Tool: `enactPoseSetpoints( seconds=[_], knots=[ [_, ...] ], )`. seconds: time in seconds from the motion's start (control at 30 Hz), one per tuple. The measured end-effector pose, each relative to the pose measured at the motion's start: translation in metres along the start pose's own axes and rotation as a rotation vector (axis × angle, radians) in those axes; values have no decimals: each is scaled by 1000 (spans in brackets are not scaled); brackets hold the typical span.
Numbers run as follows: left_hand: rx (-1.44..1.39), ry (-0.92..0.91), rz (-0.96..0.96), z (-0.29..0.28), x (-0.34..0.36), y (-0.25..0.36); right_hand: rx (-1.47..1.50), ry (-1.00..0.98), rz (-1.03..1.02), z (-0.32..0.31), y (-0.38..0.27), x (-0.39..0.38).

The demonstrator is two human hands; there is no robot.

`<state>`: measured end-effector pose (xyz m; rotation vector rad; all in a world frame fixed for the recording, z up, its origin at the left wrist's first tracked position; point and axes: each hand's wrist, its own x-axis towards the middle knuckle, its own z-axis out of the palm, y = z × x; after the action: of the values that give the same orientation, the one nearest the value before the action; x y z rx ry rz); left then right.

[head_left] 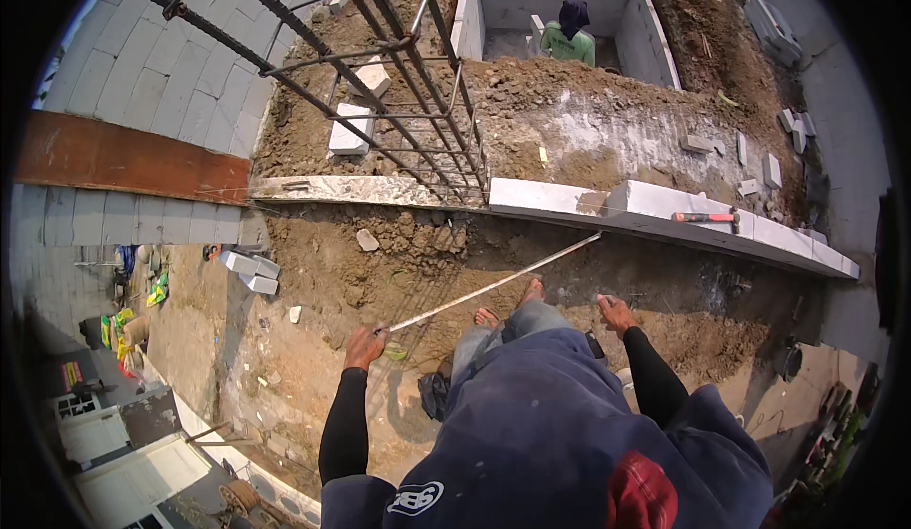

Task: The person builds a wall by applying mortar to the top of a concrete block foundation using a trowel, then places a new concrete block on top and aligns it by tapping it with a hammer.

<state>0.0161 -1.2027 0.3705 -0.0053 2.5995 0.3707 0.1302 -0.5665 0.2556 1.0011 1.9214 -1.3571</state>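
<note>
My left hand [364, 347] is closed round the near end of a long, thin, pale bar [493, 283]. The bar slants away to the right, its far end close to the low wall of white blocks [550, 196]. My right hand [617, 313] is held out over the soil, apart from the bar. Its fingers are curled together, and what they hold, if anything, is too small to make out. On top of the block wall lies a hammer [705, 217] with a red and black handle.
A steel rebar cage [418, 102] rises by the wall. Behind it, a person [569, 45] in green is down inside a block-lined pit [655, 31]. Loose white blocks [351, 130] lie on the dirt. A rust-brown beam [133, 157] stands left; a small stone [367, 240] sits nearer.
</note>
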Motion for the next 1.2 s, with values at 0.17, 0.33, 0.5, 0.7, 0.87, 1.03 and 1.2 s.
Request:
enactPoseSetpoints(
  seconds=[0.17,0.33,0.5,0.7,0.87,1.03,1.2],
  knots=[
    [-79,-126,111,-27,90,-9,127,93,-96,39,-23,-6],
    [-136,-305,183,-31,213,-17,261,249,156,108,-1,-46],
    [26,-352,363,-30,303,22,127,602,142,201,25,-84],
    [61,-358,464,-44,357,26,333,489,-52,263,-125,-41],
    [99,-460,515,-15,378,48,451,376,104,280,-146,46],
    [35,-483,526,-17,429,47,1011,284,60,261,-222,122],
    [63,-432,499,-7,412,82,1194,316,-80,249,-223,166]
  ],
)
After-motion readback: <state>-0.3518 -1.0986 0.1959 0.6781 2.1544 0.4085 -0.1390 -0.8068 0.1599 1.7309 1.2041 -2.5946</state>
